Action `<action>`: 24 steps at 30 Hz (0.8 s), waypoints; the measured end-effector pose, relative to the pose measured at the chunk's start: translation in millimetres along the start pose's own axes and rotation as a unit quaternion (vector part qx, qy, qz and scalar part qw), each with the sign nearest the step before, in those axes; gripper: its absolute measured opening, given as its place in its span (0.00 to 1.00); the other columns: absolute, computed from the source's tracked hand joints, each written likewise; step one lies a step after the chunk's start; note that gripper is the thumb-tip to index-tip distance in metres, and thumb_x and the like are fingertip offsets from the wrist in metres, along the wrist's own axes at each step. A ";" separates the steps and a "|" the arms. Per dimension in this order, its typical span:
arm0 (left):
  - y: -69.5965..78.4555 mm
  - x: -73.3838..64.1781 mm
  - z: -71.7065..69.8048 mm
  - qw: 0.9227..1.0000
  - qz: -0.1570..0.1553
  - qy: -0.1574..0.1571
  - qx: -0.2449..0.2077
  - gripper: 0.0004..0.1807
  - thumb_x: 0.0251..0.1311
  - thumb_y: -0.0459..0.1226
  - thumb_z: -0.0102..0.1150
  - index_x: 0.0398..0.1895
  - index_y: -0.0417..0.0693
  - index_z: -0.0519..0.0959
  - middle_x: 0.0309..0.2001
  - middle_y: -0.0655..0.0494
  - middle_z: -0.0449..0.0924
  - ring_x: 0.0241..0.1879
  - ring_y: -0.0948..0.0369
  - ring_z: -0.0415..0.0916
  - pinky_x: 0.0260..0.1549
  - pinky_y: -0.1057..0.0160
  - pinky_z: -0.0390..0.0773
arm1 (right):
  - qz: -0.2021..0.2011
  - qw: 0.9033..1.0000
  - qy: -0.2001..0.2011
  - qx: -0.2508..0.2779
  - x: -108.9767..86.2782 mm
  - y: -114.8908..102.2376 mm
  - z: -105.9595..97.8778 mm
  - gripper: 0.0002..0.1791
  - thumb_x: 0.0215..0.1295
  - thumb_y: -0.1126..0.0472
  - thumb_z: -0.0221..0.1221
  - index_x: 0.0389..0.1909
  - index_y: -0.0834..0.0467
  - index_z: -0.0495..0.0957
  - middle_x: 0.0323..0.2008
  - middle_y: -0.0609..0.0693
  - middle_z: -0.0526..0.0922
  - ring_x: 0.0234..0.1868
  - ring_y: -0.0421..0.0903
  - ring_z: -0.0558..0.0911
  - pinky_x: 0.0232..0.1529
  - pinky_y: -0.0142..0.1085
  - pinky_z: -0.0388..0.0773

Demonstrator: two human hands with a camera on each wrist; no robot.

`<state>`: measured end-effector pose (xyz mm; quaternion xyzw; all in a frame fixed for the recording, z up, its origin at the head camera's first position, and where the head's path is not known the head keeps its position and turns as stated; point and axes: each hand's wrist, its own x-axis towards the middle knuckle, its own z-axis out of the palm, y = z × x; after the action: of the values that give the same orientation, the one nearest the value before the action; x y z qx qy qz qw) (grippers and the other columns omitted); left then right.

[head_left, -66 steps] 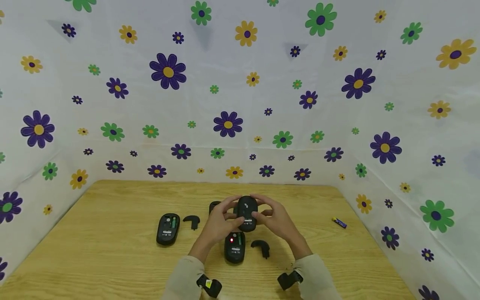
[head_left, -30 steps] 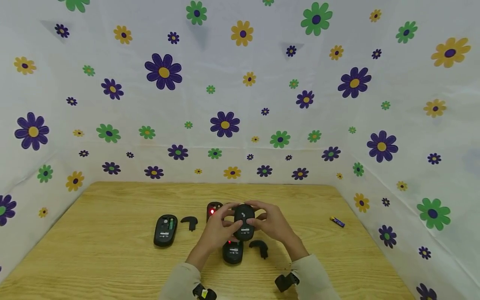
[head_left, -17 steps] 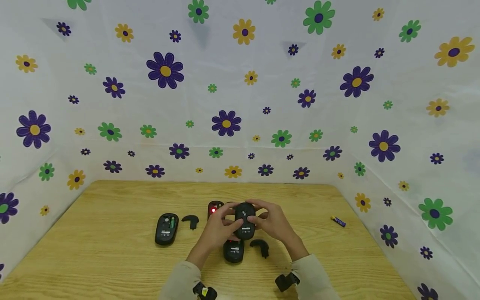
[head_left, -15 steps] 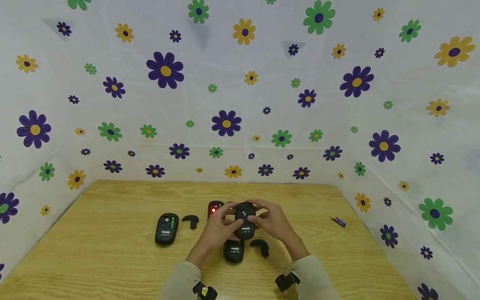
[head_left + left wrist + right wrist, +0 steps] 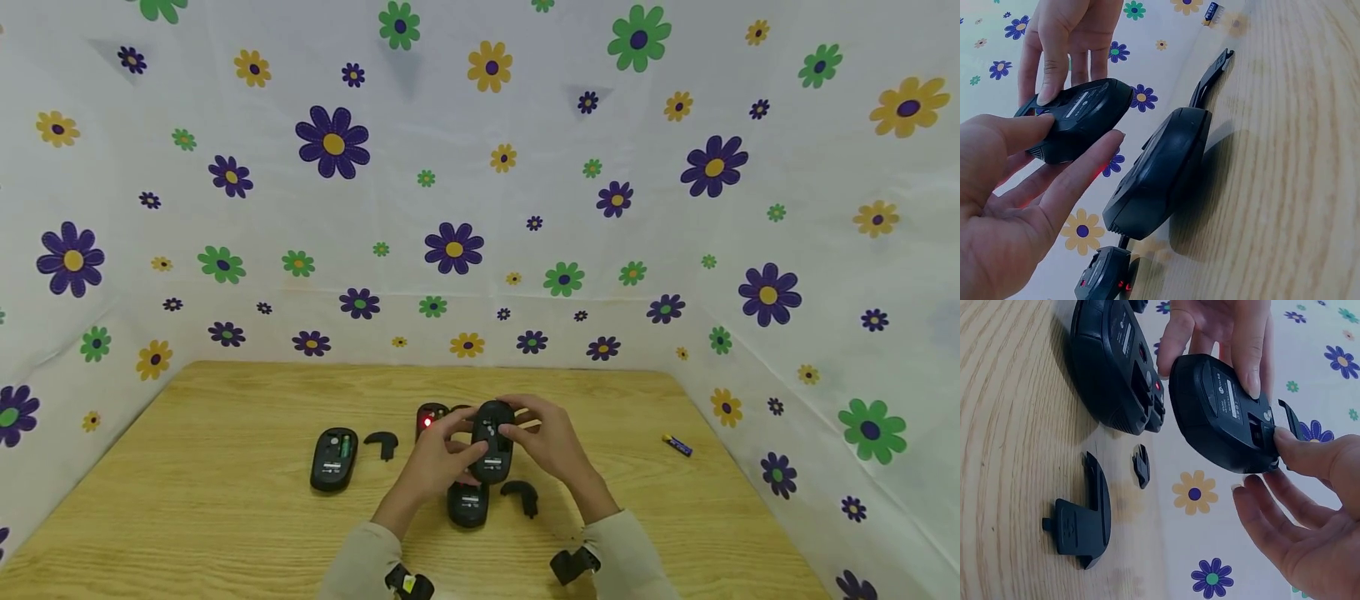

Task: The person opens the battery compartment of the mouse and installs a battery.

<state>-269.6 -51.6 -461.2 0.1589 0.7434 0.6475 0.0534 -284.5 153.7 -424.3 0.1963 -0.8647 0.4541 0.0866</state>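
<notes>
Both hands hold a black computer mouse, underside up, above the table. My left hand grips its left side, thumb on the underside. My right hand pinches its upper right, the thumb at the battery cover. In the right wrist view a dark slot shows in the held mouse beside that thumb, and a curved black piece stands out past its end; whether the two still join is hidden. Below lies a second mouse, partly covered by the held one, with a loose battery cover to its right.
A mouse with a green battery in its bay lies left, beside another loose cover. Behind my left hand sits a mouse with a red light on. A blue and yellow battery lies far right. Flowered cloth encloses the wooden table.
The held mouse has tilted and risen slightly. A dark opening now shows by the right thumb where the underside looked closed, and the right hand has shifted a little. Items on the table stay put.
</notes>
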 end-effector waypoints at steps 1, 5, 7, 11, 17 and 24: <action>0.1 0.1 0.0 1.000 0.000 -0.002 -0.001 0.29 0.70 0.35 0.64 0.73 0.52 0.70 0.64 0.36 0.75 0.46 0.51 0.88 0.30 0.52 0.91 | 0.002 1.000 0.007 0.002 0.2 -0.2 0.2 0.22 0.62 0.70 0.69 0.58 0.57 0.84 0.49 0.57 0.87 0.48 0.56 0.88 0.47 0.43 0.90; 0.2 0.3 0.4 1.000 -0.003 -0.007 -0.003 0.30 0.70 0.34 0.64 0.74 0.50 0.70 0.65 0.35 0.74 0.46 0.51 0.88 0.30 0.52 0.91 | 0.005 1.000 0.019 -0.006 0.9 -0.3 -0.8 0.22 0.63 0.70 0.69 0.59 0.57 0.84 0.47 0.57 0.88 0.46 0.54 0.88 0.46 0.43 0.90; 0.1 0.6 0.4 1.000 -0.004 -0.008 -0.002 0.30 0.70 0.34 0.64 0.74 0.51 0.70 0.65 0.36 0.74 0.46 0.51 0.88 0.29 0.53 0.91 | 0.006 1.000 0.025 -0.012 1.5 -0.3 -2.2 0.22 0.63 0.69 0.69 0.59 0.56 0.84 0.45 0.56 0.88 0.44 0.52 0.88 0.44 0.41 0.90; 0.1 1.0 0.3 1.000 -0.004 -0.011 -0.001 0.29 0.70 0.34 0.64 0.73 0.54 0.71 0.64 0.36 0.75 0.46 0.51 0.88 0.29 0.53 0.91 | 0.020 0.999 0.029 0.001 2.2 -0.4 -5.2 0.22 0.64 0.70 0.68 0.59 0.56 0.84 0.38 0.57 0.88 0.35 0.50 0.87 0.37 0.38 0.89; -2.0 1.5 -1.8 1.000 0.000 -0.013 0.009 0.28 0.70 0.34 0.63 0.73 0.53 0.72 0.64 0.36 0.74 0.46 0.50 0.88 0.29 0.53 0.91 | 0.044 0.997 0.016 0.057 2.8 -0.5 -9.7 0.22 0.67 0.72 0.64 0.62 0.60 0.81 0.39 0.63 0.85 0.33 0.54 0.89 0.36 0.44 0.91; -4.4 2.7 -5.0 1.000 0.007 -0.007 0.016 0.28 0.70 0.34 0.63 0.73 0.51 0.71 0.64 0.35 0.74 0.46 0.50 0.87 0.28 0.54 0.91 | 0.064 0.995 0.021 0.073 5.3 7.0 -18.5 0.23 0.69 0.71 0.63 0.65 0.60 0.79 0.41 0.65 0.83 0.31 0.51 0.89 0.38 0.42 0.91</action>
<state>-274.4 -56.0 -464.4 0.1697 0.7521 0.6347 0.0517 -292.8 171.0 -417.2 0.1369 -0.8378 0.5249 0.0609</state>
